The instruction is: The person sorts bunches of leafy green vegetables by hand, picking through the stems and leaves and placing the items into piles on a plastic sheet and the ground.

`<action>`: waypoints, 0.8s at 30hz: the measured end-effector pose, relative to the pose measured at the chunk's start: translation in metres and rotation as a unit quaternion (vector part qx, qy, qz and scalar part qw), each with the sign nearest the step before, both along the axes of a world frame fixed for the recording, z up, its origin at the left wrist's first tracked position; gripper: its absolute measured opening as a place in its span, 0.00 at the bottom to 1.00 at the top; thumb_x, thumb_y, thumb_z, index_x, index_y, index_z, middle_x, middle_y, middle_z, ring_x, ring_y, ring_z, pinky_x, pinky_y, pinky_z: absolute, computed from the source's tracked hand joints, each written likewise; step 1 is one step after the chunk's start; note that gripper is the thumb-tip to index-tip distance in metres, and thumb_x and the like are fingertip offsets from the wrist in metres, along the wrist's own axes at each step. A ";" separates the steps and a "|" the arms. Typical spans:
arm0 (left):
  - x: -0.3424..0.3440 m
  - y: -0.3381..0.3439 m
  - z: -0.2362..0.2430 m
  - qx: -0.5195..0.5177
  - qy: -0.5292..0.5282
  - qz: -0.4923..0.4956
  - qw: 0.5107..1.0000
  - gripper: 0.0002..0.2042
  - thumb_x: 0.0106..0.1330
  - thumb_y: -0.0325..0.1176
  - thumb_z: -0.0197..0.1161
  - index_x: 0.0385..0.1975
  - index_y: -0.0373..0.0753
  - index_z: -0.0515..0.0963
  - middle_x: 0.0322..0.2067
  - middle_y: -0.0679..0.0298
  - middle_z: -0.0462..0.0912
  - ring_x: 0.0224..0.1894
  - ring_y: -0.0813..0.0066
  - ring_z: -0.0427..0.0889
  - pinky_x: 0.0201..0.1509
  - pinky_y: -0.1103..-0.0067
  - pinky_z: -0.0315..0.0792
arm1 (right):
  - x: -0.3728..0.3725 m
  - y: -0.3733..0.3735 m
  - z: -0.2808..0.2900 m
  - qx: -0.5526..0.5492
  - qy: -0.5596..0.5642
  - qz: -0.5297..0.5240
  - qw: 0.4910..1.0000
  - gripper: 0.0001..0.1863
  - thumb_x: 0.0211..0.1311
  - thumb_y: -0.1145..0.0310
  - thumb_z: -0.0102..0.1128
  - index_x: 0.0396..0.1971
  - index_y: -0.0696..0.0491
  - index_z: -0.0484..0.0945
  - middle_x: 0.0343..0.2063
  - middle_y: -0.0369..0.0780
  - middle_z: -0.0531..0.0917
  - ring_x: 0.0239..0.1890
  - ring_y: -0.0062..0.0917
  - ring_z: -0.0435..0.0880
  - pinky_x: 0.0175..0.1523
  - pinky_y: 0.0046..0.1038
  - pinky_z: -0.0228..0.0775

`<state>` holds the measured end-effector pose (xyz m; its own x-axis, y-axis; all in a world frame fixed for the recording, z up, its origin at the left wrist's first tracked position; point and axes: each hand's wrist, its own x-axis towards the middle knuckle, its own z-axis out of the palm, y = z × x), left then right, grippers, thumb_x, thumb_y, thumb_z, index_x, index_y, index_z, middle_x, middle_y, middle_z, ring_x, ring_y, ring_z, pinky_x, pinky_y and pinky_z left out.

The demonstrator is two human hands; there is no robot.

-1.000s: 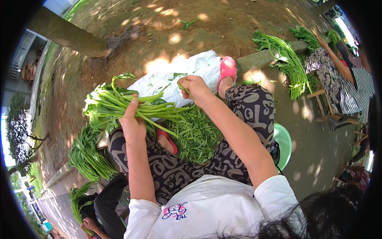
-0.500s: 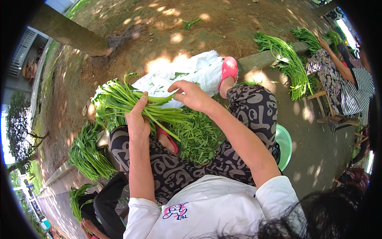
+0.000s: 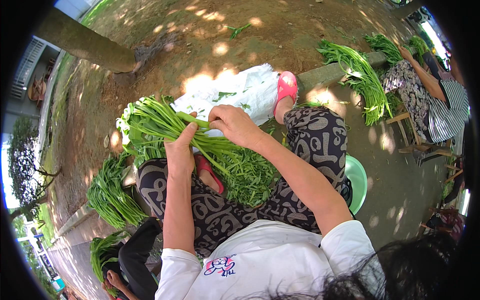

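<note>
My left hand (image 3: 180,152) is wrapped round a thick bunch of water spinach (image 3: 152,117), its leaves to the left and its long pale stems slanting to the right over my lap. At the right side of the bunch, my right hand (image 3: 236,126) is closed, thumb and fingers pinching a stem close to my left thumb. Below the stems, between my legs, lies a heap of short torn green pieces (image 3: 252,177). What holds that heap is mostly hidden.
A white woven sack (image 3: 255,90) with leaf scraps lies ahead. More water spinach lies in a pile (image 3: 112,192) at left and along a concrete kerb (image 3: 327,75) at right. A pale green basin (image 3: 356,182) stands by my right leg. Other people sit at far right and lower left.
My right hand has moved slightly left and down, its fingers closing on a stem near my left thumb. My left hand with the bunch has shifted slightly right.
</note>
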<state>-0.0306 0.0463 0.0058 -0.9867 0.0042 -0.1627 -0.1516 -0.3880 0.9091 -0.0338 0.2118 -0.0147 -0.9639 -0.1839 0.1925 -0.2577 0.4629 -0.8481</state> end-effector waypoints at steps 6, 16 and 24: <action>-0.001 -0.005 -0.013 -0.088 0.021 -0.014 0.996 0.12 0.55 0.20 0.64 0.40 0.34 0.76 0.37 0.64 0.80 0.37 0.77 0.77 0.45 0.80 0.70 | 0.000 -0.001 0.004 -0.011 -0.011 0.002 1.000 0.08 0.53 0.69 0.59 0.28 0.58 0.77 0.29 0.44 0.81 0.36 0.39 0.80 0.42 0.37 0.70; 0.003 0.004 -0.008 -0.148 0.043 -0.025 0.988 0.07 0.55 0.21 0.65 0.33 0.34 0.77 0.30 0.69 0.79 0.31 0.83 0.75 0.37 0.84 0.69 | 0.000 -0.004 0.005 -0.092 -0.026 -0.001 0.995 0.12 0.54 0.66 0.62 0.32 0.59 0.76 0.27 0.47 0.81 0.33 0.41 0.81 0.39 0.36 0.71; 0.003 0.002 -0.004 -0.154 0.050 -0.054 0.985 0.06 0.55 0.20 0.65 0.32 0.34 0.77 0.29 0.70 0.78 0.30 0.83 0.75 0.36 0.84 0.69 | 0.001 -0.002 0.008 -0.088 -0.040 0.011 0.995 0.08 0.54 0.70 0.59 0.31 0.59 0.77 0.27 0.48 0.82 0.32 0.39 0.81 0.39 0.35 0.72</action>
